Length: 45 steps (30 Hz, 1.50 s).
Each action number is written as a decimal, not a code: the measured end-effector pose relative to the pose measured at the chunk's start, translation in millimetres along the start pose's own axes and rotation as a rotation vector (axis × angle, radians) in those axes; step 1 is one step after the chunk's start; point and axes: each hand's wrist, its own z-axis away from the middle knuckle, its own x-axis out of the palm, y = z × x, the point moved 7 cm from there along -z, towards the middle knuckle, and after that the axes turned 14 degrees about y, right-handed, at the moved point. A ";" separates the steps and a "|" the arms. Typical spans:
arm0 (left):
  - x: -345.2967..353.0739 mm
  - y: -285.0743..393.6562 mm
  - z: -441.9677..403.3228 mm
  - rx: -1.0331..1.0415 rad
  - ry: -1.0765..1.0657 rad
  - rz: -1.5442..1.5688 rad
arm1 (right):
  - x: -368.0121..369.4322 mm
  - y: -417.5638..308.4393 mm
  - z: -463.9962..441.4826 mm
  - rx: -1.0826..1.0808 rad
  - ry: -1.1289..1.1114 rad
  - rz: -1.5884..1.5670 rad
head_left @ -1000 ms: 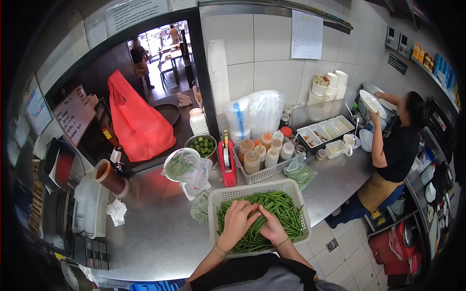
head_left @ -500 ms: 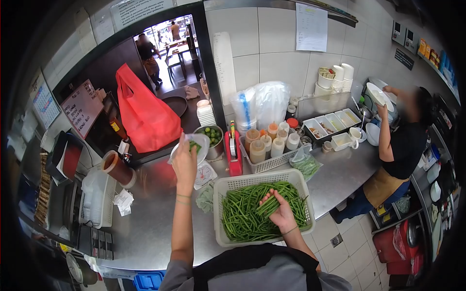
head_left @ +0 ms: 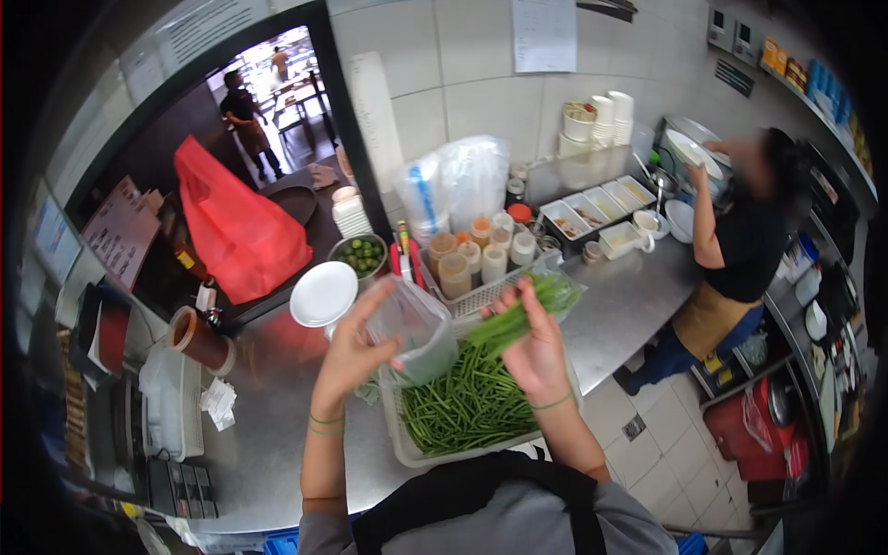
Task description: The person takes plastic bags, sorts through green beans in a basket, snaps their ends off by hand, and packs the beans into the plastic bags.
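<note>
A bunch [head_left: 497, 331] of green beans is clasped in the right hand [head_left: 538, 359] above the bean-filled basket [head_left: 395, 433] on the tabletop [head_left: 277, 439]. A clear bag [head_left: 418, 338] is touched by the left hand [head_left: 353, 350], its thumb and fingers spread.

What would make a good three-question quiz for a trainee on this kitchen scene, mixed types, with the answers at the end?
1. Multiple choice: What colour is the large carrier bag beyond the counter?
A. Blue
B. Red
C. White

2. True or false: The person's right hand holds a bunch of green beans.

3. Fill in the gap: The clear plastic bag is closest to the person's ____ hand.

Key:
1. B, red.
2. True.
3. Left: the left hand is right by it.
</note>
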 end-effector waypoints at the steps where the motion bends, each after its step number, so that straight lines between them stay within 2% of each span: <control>1: 15.6 -7.0 6.8 -0.068 -0.071 0.025 | 17.8 1.1 3.0 -0.070 -0.065 0.045; 2: 26.8 -14.3 13.0 -0.122 -0.130 0.052 | 31.0 5.7 5.6 -0.138 -0.134 0.093; 3: 33.9 -17.6 16.5 -0.142 -0.154 0.069 | 34.8 14.6 6.4 -0.288 -0.191 0.333; 5: 40.8 -21.5 21.5 -0.182 -0.187 0.097 | 23.6 44.9 3.5 -0.413 -0.318 0.923; 8: 36.4 -25.4 18.0 -0.156 -0.219 0.089 | 8.3 78.2 9.9 -0.644 -0.770 1.505; 11: 43.0 -38.3 23.8 -0.213 -0.308 -0.072 | -10.8 85.7 -3.3 -0.311 -0.814 2.151; 15: 64.0 -19.2 35.9 -0.171 -0.415 -0.104 | -16.0 120.3 2.9 -0.235 -1.038 2.393; 16: 63.8 -19.9 35.6 -0.170 -0.395 -0.074 | -9.6 118.7 3.2 -0.330 -1.014 2.340; 19: 31.2 -25.9 18.5 -0.217 -0.274 0.028 | 35.1 90.9 9.5 -0.453 -1.209 2.196; 23: -23.6 8.9 -13.0 -0.209 -0.078 0.103 | 117.8 -2.2 30.1 -1.053 -0.778 1.641; 26: -67.1 37.5 -43.1 -0.047 0.087 0.269 | 120.6 -39.7 37.7 -1.185 -0.574 1.395; 30: -110.6 38.8 -74.0 0.125 0.306 0.018 | 79.8 -41.1 29.5 -1.028 -0.482 1.396; 32: -117.8 17.2 -80.6 0.175 0.286 -0.083 | 54.0 -40.5 26.2 -0.874 -0.410 1.415; 37: -112.9 -49.7 -61.4 0.288 0.228 -0.537 | 4.8 -49.4 31.9 -0.755 -0.274 1.383; 38: -111.5 -61.1 -52.1 0.205 0.223 -0.562 | -6.2 -50.7 34.0 -0.729 -0.241 1.377; 41: -86.9 -56.7 -18.1 0.514 0.273 -1.001 | -34.6 -48.8 37.1 -0.630 -0.177 1.386; 42: -75.0 -50.4 -6.1 0.408 0.388 -0.982 | -44.7 -46.8 37.8 -0.611 -0.158 1.399; 45: -41.7 -65.7 29.6 0.663 0.529 -1.214 | -63.5 -37.5 40.0 -0.561 -0.121 1.420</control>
